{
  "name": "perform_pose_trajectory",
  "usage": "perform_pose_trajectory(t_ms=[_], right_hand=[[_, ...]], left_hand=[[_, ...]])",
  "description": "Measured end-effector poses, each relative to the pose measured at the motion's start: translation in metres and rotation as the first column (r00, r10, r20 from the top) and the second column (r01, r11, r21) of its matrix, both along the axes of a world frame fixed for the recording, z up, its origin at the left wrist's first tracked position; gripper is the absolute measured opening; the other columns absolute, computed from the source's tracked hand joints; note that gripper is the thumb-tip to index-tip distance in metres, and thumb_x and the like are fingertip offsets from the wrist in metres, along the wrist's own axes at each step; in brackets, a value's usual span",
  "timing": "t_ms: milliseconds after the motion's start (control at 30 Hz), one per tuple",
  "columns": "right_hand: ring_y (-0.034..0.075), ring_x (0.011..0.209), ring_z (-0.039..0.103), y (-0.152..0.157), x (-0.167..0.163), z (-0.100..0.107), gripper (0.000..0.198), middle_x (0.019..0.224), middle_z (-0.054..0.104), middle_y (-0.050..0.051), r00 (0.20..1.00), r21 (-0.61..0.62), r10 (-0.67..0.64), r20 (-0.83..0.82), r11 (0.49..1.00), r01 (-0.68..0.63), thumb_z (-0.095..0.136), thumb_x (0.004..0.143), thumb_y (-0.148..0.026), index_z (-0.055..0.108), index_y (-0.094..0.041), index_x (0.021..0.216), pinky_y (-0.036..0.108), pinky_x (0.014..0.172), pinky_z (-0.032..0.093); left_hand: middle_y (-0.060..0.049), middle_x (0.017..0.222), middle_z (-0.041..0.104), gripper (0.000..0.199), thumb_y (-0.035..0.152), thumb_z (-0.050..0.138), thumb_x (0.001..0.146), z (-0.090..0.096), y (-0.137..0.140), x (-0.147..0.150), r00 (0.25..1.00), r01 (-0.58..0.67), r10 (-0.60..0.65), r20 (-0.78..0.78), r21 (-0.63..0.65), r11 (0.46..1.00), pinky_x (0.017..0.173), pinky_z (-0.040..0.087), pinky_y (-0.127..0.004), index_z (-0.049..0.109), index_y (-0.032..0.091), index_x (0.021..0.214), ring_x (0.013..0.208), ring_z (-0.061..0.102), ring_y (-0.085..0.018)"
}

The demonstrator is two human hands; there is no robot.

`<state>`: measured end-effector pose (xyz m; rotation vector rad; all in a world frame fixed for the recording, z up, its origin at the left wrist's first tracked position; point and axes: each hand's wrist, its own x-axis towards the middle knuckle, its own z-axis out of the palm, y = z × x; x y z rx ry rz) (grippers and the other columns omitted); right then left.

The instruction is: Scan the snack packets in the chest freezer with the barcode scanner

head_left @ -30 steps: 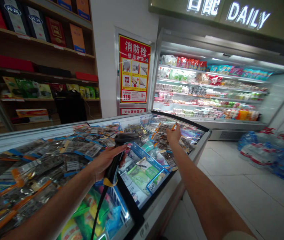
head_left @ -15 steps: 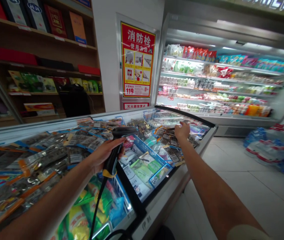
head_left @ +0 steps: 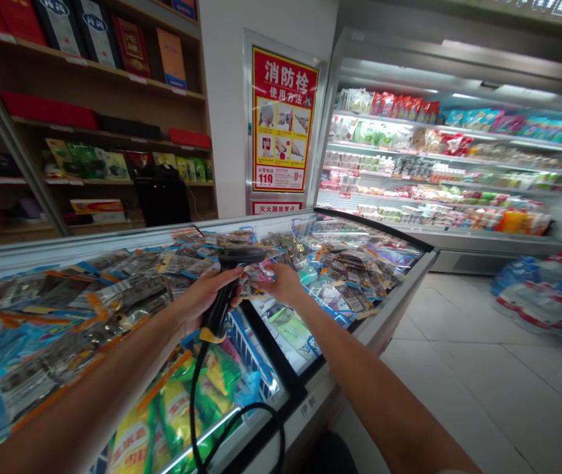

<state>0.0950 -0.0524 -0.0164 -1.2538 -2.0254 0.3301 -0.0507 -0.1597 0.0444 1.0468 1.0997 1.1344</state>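
A black barcode scanner (head_left: 222,304) with a yellow-tipped handle is gripped in my left hand (head_left: 200,297), its head over the freezer and its cable hanging down. In front of the scanner, my right hand (head_left: 284,287) pinches a small pink-and-clear packet (head_left: 259,272). Whether my left fingers also touch this packet is hard to see. Below both hands lies the glass-topped chest freezer (head_left: 344,388), with many small dark packets (head_left: 354,270) piled on the glass. Under the glass are green-and-yellow bags (head_left: 176,401) and blue baskets.
A wooden shelf (head_left: 112,125) with boxes and bags stands behind the freezer on the left. A red fire-hydrant poster (head_left: 285,118) hangs on the wall. At the right are a lit open fridge (head_left: 439,171) and shrink-wrapped water bottles (head_left: 537,293) on the tiled floor.
My right hand has come back left from the far packet pile to the pink packet by the scanner. My left hand still holds the scanner. The view has shifted slightly.
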Motion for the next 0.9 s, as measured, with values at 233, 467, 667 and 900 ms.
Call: perform_pose_trajectory(t_ms=[233,467,667,900], right_hand=[[0.027,0.074,0.058,-0.019,-0.013,0.000,0.057,0.064,0.062,0.011,0.973,-0.198,-0.159,0.169,0.961,0.191,0.048,0.055,-0.071,0.064,-0.017,0.063,0.037,0.066,0.038],[0.024,0.069,0.057,-0.013,-0.018,-0.009,0.039,0.054,0.058,0.004,0.982,-0.230,-0.179,0.054,0.955,0.187,0.066,0.044,-0.058,0.058,-0.020,0.050,0.035,0.063,0.038],[0.015,0.056,0.055,0.021,0.014,-0.018,0.017,0.051,0.056,-0.002,0.893,-0.266,-0.282,-0.351,0.944,0.193,0.062,0.054,-0.032,0.061,-0.019,0.066,0.024,0.051,0.039],[0.012,0.051,0.052,0.043,0.054,-0.011,0.029,0.055,0.056,-0.003,0.532,-0.323,-0.393,-0.750,0.919,0.225,0.054,0.057,-0.031,0.061,-0.015,0.079,0.022,0.048,0.040]], left_hand=[[0.003,0.057,0.052,0.028,0.039,0.057,0.070,-0.001,0.001,0.001,1.000,0.025,-0.025,0.010,0.003,1.000,0.045,0.032,-0.018,0.052,0.014,0.080,0.046,0.046,-0.006],[0.002,0.057,0.052,0.029,0.040,0.058,0.069,0.002,0.001,0.003,1.000,0.019,-0.019,-0.002,-0.011,1.000,0.045,0.032,-0.019,0.051,0.013,0.080,0.046,0.046,-0.006],[0.002,0.056,0.051,0.027,0.040,0.057,0.069,0.007,-0.004,0.007,0.999,0.031,-0.031,-0.024,0.006,0.999,0.043,0.031,-0.019,0.050,0.014,0.075,0.045,0.045,-0.007],[0.002,0.057,0.053,0.029,0.042,0.060,0.065,0.008,-0.007,0.018,0.996,0.080,-0.080,-0.048,-0.001,0.997,0.044,0.032,-0.020,0.053,0.014,0.068,0.044,0.045,-0.007]])
